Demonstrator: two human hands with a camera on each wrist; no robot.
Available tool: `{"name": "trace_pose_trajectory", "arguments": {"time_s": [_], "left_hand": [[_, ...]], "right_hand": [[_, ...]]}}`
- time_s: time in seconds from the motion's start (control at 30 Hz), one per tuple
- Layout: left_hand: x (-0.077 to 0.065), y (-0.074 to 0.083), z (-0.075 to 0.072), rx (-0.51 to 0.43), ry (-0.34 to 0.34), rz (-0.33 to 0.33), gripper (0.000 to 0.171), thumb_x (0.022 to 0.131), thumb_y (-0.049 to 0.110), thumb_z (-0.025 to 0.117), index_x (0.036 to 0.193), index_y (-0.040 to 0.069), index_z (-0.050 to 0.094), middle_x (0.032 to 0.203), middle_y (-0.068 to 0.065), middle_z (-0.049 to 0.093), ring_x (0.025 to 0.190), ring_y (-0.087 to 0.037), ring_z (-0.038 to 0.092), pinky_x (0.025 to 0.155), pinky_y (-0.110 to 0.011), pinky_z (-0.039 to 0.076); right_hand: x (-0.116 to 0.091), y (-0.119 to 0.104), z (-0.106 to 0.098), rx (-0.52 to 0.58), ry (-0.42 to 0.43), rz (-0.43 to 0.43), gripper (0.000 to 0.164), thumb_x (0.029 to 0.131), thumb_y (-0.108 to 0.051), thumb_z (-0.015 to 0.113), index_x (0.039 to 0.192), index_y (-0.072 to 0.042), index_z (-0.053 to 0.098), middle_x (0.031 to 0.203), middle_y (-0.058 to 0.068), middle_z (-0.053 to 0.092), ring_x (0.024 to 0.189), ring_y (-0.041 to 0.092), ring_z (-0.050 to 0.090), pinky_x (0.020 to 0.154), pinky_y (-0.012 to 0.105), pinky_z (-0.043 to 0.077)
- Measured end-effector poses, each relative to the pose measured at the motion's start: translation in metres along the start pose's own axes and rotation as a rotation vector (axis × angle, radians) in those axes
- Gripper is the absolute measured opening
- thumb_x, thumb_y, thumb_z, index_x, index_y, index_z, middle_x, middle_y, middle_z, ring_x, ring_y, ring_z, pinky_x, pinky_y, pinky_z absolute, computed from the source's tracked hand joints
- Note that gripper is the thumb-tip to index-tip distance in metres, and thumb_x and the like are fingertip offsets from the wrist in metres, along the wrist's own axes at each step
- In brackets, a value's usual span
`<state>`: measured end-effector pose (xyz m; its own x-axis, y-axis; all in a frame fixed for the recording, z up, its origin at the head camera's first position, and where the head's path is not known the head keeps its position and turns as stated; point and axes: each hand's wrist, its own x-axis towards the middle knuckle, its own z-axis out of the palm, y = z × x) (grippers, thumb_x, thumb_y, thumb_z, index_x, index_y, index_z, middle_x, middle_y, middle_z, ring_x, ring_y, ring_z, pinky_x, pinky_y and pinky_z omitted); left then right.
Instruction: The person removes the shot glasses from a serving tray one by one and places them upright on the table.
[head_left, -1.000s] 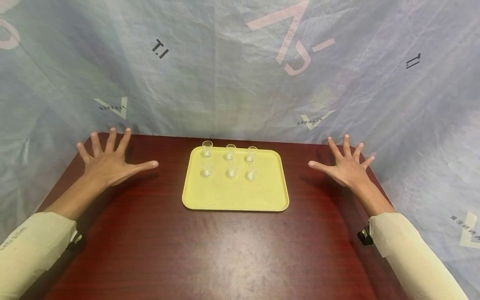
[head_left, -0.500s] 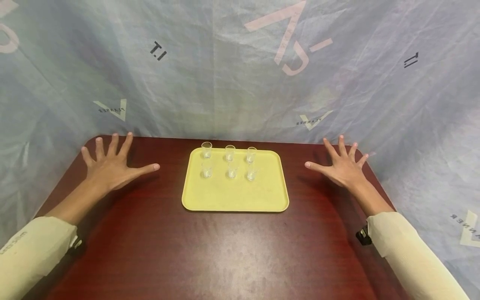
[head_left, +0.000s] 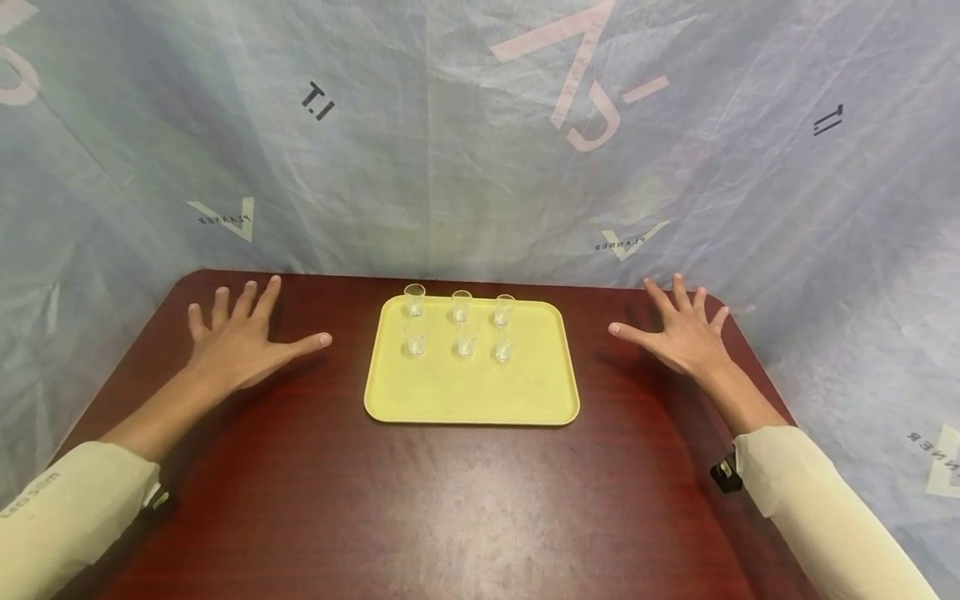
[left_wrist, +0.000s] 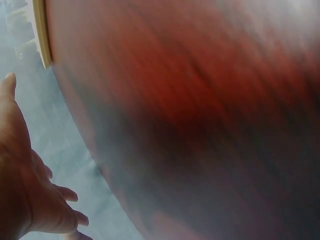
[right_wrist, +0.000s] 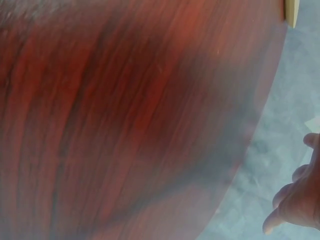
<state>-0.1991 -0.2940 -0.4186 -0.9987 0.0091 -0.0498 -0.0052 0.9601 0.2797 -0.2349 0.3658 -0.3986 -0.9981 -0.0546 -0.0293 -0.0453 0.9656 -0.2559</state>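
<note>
A yellow tray (head_left: pixel 472 400) lies on the dark red wooden table (head_left: pixel 465 500), carrying several small clear glasses in two rows of three, such as the back left glass (head_left: pixel 415 301) and the front right glass (head_left: pixel 504 347). To the left of the tray, my left hand (head_left: pixel 243 346) hovers above the table, fingers spread and thumb toward the tray. My right hand (head_left: pixel 684 333) is held the same way on the tray's right side. Neither hand touches anything. In the left wrist view, the tray's edge (left_wrist: pixel 42 35) shows beyond the left thumb; the glasses there are faint.
A grey printed sheet (head_left: pixel 450 167) hangs behind the table and along both sides. Black wrist devices, such as the right one (head_left: pixel 726 473), sit at the sleeve cuffs. Bare tabletop lies between the tray and the front of the view.
My left hand has moved right and slightly nearer, toward the tray. The right hand has shifted a little left. Tray and glasses stay where they were.
</note>
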Motion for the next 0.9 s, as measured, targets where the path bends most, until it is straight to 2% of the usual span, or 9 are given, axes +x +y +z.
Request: {"name": "trace_pose_trajectory", "arguments": {"time_s": [0.2, 0.37, 0.63, 0.73, 0.9], "left_hand": [[-0.004, 0.014, 0.004, -0.010, -0.003, 0.025, 0.138, 0.087, 0.103, 0.054, 0.184, 0.024, -0.004, 0.186, -0.033, 0.011, 0.170, -0.067, -0.004, 0.125, -0.091, -0.011], [-0.010, 0.022, 0.009, -0.016, 0.007, 0.045, 0.138, 0.087, 0.102, 0.055, 0.184, 0.022, -0.003, 0.186, -0.034, 0.015, 0.171, -0.066, 0.003, 0.130, -0.087, -0.005], [-0.015, 0.036, 0.015, -0.020, 0.030, 0.083, 0.139, 0.087, 0.100, 0.060, 0.184, 0.017, 0.005, 0.185, -0.034, 0.018, 0.171, -0.063, 0.010, 0.134, -0.081, 0.007], [-0.017, 0.041, 0.017, -0.024, 0.039, 0.097, 0.139, 0.087, 0.099, 0.061, 0.184, 0.015, 0.007, 0.185, -0.033, 0.018, 0.171, -0.062, 0.010, 0.134, -0.080, 0.007], [-0.022, 0.051, 0.022, -0.010, 0.016, 0.113, 0.140, 0.085, 0.102, 0.059, 0.184, 0.014, 0.010, 0.186, -0.033, 0.018, 0.172, -0.062, 0.010, 0.135, -0.079, 0.008]], "right_hand": [[-0.001, -0.003, 0.002, 0.045, -0.020, 0.004, 0.118, 0.096, -0.090, 0.059, 0.184, -0.027, 0.012, 0.189, 0.026, -0.009, 0.169, 0.066, -0.012, 0.125, 0.092, -0.008], [0.000, -0.004, 0.004, 0.102, -0.008, 0.003, 0.115, 0.097, -0.088, 0.060, 0.184, -0.026, 0.016, 0.190, 0.027, 0.003, 0.172, 0.064, 0.003, 0.129, 0.090, 0.002], [-0.006, -0.008, 0.005, 0.156, -0.006, -0.022, 0.107, 0.101, -0.084, 0.060, 0.183, -0.032, 0.018, 0.189, 0.020, 0.022, 0.170, 0.055, 0.027, 0.122, 0.088, 0.030], [-0.009, -0.011, 0.005, 0.165, -0.003, -0.041, 0.104, 0.102, -0.082, 0.061, 0.183, -0.032, 0.021, 0.188, 0.020, 0.027, 0.170, 0.054, 0.030, 0.122, 0.087, 0.031], [-0.012, -0.019, 0.006, 0.182, -0.009, -0.055, 0.100, 0.103, -0.081, 0.061, 0.182, -0.030, 0.026, 0.186, 0.020, 0.032, 0.169, 0.053, 0.033, 0.124, 0.085, 0.032]]}}
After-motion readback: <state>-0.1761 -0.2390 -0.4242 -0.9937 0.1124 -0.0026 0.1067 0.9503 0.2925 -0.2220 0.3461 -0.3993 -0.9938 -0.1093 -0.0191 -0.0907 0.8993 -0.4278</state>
